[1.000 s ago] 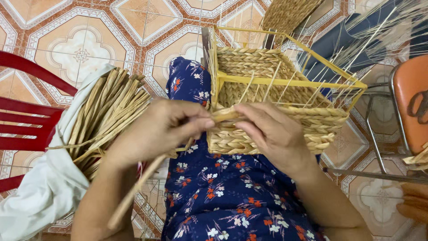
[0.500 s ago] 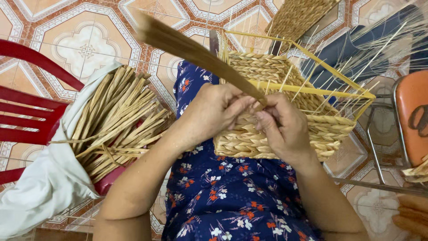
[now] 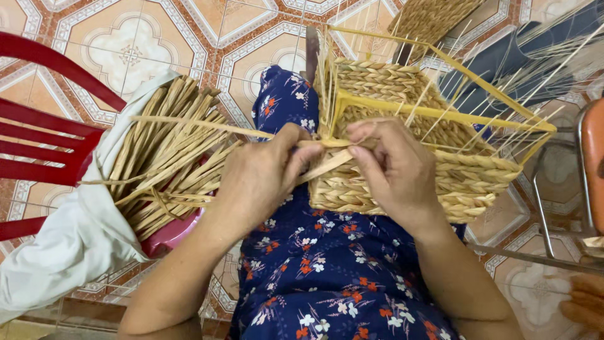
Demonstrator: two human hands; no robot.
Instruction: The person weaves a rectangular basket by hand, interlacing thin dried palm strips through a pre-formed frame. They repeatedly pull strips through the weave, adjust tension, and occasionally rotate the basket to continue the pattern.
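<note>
A half-woven straw basket (image 3: 465,182) on a yellow wire frame (image 3: 440,113) rests on my lap, over a dark blue flowered dress (image 3: 340,277). My left hand (image 3: 261,176) pinches a long flat straw strand (image 3: 189,124) that runs out to the left. My right hand (image 3: 393,167) grips the same strand against the basket's near wall, fingers curled over the frame's edge. The two hands almost touch at the basket's near left corner. Thin upright stakes stick out of the basket's rim.
A bundle of dried straw strands (image 3: 163,157) lies on a white cloth (image 3: 69,245) over a pink stool at my left. A red plastic chair (image 3: 44,138) stands far left. A metal frame (image 3: 553,208) and an orange seat (image 3: 592,157) are at right. Patterned tiles cover the floor.
The strand that pointed up and left half a second ago now lies nearly level, running left. My left hand has dropped lower and left; my right hand stays on the basket's wall.
</note>
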